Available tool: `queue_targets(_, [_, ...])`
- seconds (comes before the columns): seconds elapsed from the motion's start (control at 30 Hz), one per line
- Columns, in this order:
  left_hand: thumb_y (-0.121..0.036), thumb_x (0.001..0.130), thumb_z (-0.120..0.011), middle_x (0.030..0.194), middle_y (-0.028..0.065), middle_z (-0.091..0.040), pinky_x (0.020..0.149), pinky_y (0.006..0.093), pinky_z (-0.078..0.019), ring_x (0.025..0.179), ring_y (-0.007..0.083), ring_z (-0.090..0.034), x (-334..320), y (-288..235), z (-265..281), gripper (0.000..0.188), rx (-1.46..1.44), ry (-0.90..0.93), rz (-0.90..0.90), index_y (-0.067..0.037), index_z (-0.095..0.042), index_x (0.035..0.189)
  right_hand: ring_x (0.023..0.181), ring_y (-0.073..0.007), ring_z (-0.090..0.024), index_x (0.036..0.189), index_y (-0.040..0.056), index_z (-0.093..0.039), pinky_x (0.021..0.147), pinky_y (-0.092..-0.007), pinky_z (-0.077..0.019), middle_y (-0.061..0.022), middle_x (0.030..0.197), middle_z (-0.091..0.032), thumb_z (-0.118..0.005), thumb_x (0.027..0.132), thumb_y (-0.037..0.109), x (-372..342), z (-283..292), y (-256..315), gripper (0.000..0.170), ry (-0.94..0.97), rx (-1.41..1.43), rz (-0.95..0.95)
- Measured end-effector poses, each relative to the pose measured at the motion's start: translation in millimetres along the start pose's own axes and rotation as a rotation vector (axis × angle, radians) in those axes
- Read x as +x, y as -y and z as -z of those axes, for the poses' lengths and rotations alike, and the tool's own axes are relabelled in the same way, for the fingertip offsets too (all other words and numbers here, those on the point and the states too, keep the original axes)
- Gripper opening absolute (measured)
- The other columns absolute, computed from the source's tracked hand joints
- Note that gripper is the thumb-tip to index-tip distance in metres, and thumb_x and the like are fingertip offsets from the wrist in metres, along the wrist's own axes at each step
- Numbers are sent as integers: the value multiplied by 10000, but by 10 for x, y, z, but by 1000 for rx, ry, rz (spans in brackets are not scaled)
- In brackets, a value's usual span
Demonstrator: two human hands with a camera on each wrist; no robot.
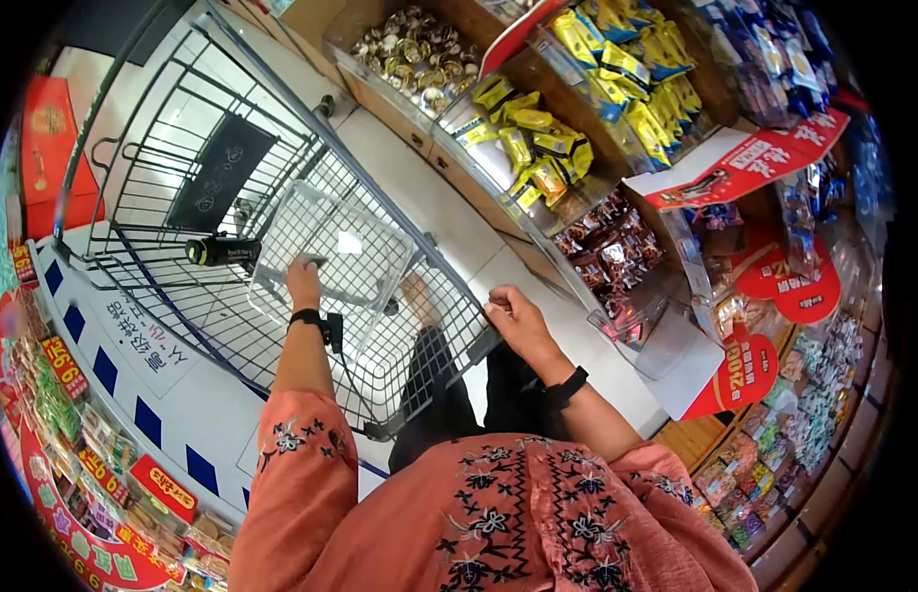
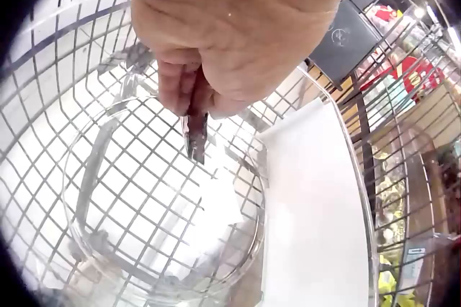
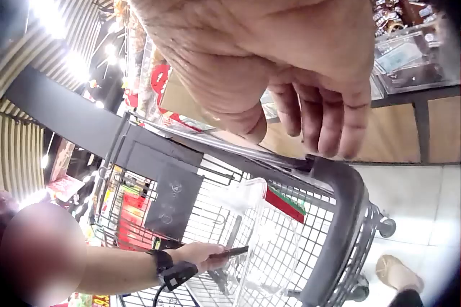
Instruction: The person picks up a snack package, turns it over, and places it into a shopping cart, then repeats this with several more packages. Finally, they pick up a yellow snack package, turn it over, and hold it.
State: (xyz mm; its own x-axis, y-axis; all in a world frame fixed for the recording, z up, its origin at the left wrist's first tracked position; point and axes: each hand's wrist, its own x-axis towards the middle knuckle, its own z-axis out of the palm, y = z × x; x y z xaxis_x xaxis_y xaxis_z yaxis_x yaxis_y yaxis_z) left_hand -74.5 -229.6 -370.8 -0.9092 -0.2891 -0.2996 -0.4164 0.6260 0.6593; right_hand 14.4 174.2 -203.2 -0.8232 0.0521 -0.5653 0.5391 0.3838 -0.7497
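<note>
My left hand (image 1: 303, 286) reaches into the shopping cart (image 1: 281, 79), over a clear plastic tub (image 1: 375, 252) in its wire basket. Between thumb and fingers it pinches a small, thin dark packet (image 2: 195, 138) with a shiny wrapper, whose end points down into the tub. The right wrist view shows the same dark packet (image 3: 236, 251) from the side. By the near corner of the cart's rim is my right hand (image 1: 518, 321). Its fingers (image 3: 328, 120) hang loosely bent above the grey handle (image 3: 338, 206), with nothing between them and the thumb.
A black bottle-like thing (image 1: 222, 252) with a green end lies in the cart beside the tub. Bins of yellow packets (image 1: 538, 148) and brown-wrapped sweets (image 1: 612, 247) line the right side. Shelves of packaged snacks (image 1: 94, 434) stand at the left. Tiled floor (image 1: 459, 197) runs between.
</note>
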Motion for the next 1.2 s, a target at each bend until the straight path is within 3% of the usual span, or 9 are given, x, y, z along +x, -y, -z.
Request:
queue_targets(0.17, [-113, 853, -661, 909, 102, -681, 787, 311, -506, 842, 187, -641, -305, -81, 90, 195, -148, -49, 3, 10, -665, 1005, 977, -247, -669, 1130, 2, -596, 858, -352, -519, -161, 1043, -687, -658, 902, 201, -72, 106, 97, 309, -45, 38, 20])
queue_targets(0.27, [-87, 904, -634, 983, 132, -689, 826, 320, -521, 903, 214, -665, -557, -520, 292, 174, -245, -43, -76, 17, -652, 1042, 964, -211, -663, 1143, 8, -586, 862, -326, -511, -127, 1055, -684, -641, 921, 219, -105, 150, 129, 311, -67, 88, 99])
queue_targets(0.4, [-63, 925, -622, 1032, 99, -669, 857, 299, -506, 955, 164, -634, -1065, -1544, 661, 195, -494, 24, -173, 29, -626, 1097, 867, -99, -589, 1161, 8, -563, 775, -267, -498, -29, 958, -634, -620, 951, 241, -211, 305, 457, 318, 123, 418, 54])
queue_targets(0.5, [-53, 938, -612, 1025, 74, -648, 876, 277, -495, 970, 140, -618, -1574, -2482, 906, 175, -553, 154, -268, 33, -614, 1091, 968, -162, -629, 1247, 17, -523, 790, -298, -528, -103, 1108, -638, -578, 988, 305, -395, 484, 683, 391, 271, 600, 81])
queue_targets(0.57, [-30, 947, -600, 1034, 66, -642, 875, 264, -497, 970, 127, -619, -1877, -2958, 909, 157, -703, 307, -259, 26, -600, 1094, 900, -151, -631, 1177, 28, -563, 767, -284, -532, -72, 1015, -634, -555, 999, 332, -634, 663, 1008, 352, 271, 732, 38])
queue_targets(0.7, [-8, 953, -577, 1029, 53, -636, 871, 260, -498, 952, 119, -618, -2367, -3696, 820, 145, -758, 519, -373, 14, -589, 1096, 955, -157, -648, 1169, 30, -565, 784, -345, -590, -99, 1095, -649, -544, 1007, 360, -749, 1057, 1001, 368, 495, 1073, 126])
queue_targets(0.9, [-11, 946, -575, 1057, 51, -614, 872, 271, -496, 980, 118, -599, -2667, -4171, 500, 212, -688, 665, -388, 10, -565, 1158, 827, -88, -636, 1139, 55, -579, 729, -278, -586, -9, 974, -633, -615, 967, 244, -1039, 1663, 813, 258, 360, 993, 219])
queue_targets(1.07, [-257, 960, -628, 1108, 109, -609, 752, 291, -526, 937, 150, -622, -2783, -4300, 62, 440, -602, 686, -289, 38, -491, 1258, 815, -89, -631, 1115, 74, -561, 691, -239, -556, -1, 977, -625, -632, 942, 194, -1209, 1984, 669, 222, 178, 1045, 198])
queue_targets(1.2, [-211, 976, -601, 1031, 97, -640, 693, 272, -550, 840, 153, -655, -2915, -4448, -211, 311, -605, 717, -222, 20, -530, 1172, 841, -104, -647, 1206, 54, -537, 703, -245, -576, -8, 999, -621, -627, 944, 175, -1187, 2164, 456, 302, 129, 1043, 210])
